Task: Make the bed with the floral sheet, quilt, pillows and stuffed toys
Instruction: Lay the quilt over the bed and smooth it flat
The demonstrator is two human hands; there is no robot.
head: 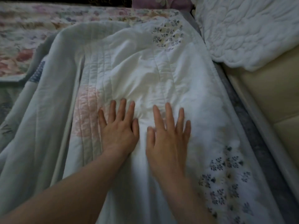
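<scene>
both hands lie flat, side by side, on the white quilt [145,70]. the left hand [119,126] and right hand [168,133] have fingers straight and spread, gripping nothing. the floral sheet [24,42] lies beyond.

The light is dim and soft, with no hard shadows. Along the right runs the bed's grey edge [252,135], and just beside it stands a cream padded piece of furniture [267,97] with a seam between its smooth panels. Beyond the bed's far side lies a dark strip [105,0], too dim to read
</scene>
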